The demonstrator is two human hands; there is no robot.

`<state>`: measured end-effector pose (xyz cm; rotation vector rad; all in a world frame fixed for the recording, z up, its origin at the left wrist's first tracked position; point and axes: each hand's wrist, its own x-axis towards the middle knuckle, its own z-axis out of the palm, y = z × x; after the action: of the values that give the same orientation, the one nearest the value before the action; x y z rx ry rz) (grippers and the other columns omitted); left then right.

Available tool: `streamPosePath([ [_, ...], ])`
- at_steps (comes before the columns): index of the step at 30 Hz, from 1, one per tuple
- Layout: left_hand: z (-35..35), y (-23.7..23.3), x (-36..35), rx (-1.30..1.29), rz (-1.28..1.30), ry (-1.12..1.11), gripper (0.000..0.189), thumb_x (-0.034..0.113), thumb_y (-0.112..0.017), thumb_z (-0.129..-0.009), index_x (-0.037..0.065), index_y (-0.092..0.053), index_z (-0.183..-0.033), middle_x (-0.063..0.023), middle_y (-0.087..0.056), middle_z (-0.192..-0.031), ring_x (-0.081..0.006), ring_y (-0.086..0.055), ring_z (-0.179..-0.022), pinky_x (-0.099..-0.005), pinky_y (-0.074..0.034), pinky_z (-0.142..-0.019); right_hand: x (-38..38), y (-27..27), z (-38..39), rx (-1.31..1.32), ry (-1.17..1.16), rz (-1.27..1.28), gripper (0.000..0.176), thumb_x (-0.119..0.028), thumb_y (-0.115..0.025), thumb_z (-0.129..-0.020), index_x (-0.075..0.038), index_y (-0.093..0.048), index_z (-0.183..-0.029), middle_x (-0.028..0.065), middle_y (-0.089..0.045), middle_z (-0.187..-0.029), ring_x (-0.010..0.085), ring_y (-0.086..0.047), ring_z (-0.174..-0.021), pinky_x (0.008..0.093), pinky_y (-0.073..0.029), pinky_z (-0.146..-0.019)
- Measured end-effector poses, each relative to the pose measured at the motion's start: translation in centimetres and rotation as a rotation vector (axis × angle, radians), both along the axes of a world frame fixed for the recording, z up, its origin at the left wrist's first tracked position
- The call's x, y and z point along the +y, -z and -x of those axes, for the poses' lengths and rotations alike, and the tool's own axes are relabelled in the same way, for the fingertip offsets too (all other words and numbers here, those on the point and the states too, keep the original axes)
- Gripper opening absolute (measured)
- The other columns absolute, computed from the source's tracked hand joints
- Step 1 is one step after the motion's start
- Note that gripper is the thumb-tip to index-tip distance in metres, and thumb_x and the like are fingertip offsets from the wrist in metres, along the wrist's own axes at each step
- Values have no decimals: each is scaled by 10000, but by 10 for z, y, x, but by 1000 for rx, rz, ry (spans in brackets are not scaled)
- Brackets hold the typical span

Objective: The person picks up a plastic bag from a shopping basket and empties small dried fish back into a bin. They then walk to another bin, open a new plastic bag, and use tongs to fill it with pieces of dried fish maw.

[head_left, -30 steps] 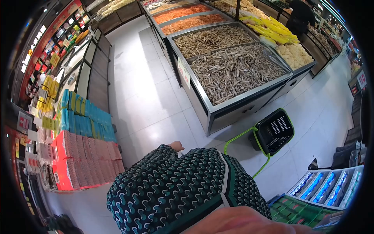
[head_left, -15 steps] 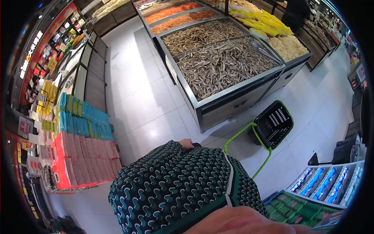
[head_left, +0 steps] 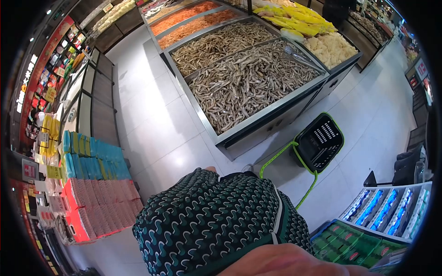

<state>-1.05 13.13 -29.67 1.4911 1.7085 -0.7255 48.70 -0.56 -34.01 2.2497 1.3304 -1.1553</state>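
Observation:
Only a sliver of my left hand shows past the front of the dark green patterned garment; its fingers are hidden. Large and close at the bottom edge is bare skin of my right hand or wrist, with no fingers in sight. To the right of the garment, a black shopping basket with a green rim is on the floor. Its long green handle reaches back toward my body. Whether a hand touches the handle cannot be seen. In front stands a metal-edged bin of small dried fish.
Orange dried goods fill trays farther back, and yellow bags lie at the right. Stacked blue and pink packages stand at the left. Green boxes and a rack of blue packs are at lower right. A tiled aisle runs along the bin.
The view has shifted slightly, with the bin and basket now a little farther left. My left hand has mostly slipped out of sight behind the garment. A shoe tip shows near the bin.

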Motion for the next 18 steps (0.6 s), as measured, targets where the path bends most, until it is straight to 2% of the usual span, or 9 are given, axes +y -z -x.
streamPosePath([
  [4,-19,19,38,56,61,-59,503,490,-689,-744,72,-710,-1023,-138,-677,-1087,-305,-617,-1059,-432,-473,-915,13,-2,-7,-7,7,11,429,-418,-511,-858,-71,-665,-1058,178,-675,-1022,325,-644,-983,441,-491,-822],
  [6,-21,29,54,27,-45,-26,510,497,-682,-742,70,-710,-1021,-144,-680,-1073,-315,-621,-1044,-438,-477,-904,21,-4,-10,-12,7,12,425,-415,-511,-858,-72,-665,-1056,177,-676,-1020,324,-645,-982,441,-491,-821],
  [7,-20,25,62,-59,-52,-36,525,504,-677,-740,52,-704,-1006,-158,-676,-1069,-328,-620,-1034,-449,-476,-898,26,-5,-10,-18,5,10,423,-413,-511,-858,-73,-665,-1056,176,-676,-1019,323,-645,-982,440,-491,-820],
  [10,-19,19,76,-74,-30,-51,490,459,-681,-751,34,-690,-995,-190,-666,-1035,-362,-614,-1014,-447,-479,-881,30,-7,-13,-25,21,6,417,-409,-512,-857,-75,-665,-1054,174,-677,-1016,322,-646,-980,440,-492,-819],
  [18,-9,50,97,-110,38,52,472,447,-667,-765,44,-689,-1009,-185,-667,-1041,-357,-618,-1008,-445,-484,-877,28,-19,-11,-94,113,-19,401,-397,-513,-856,-80,-665,-1049,170,-679,-1009,317,-649,-976,439,-495,-814],
])
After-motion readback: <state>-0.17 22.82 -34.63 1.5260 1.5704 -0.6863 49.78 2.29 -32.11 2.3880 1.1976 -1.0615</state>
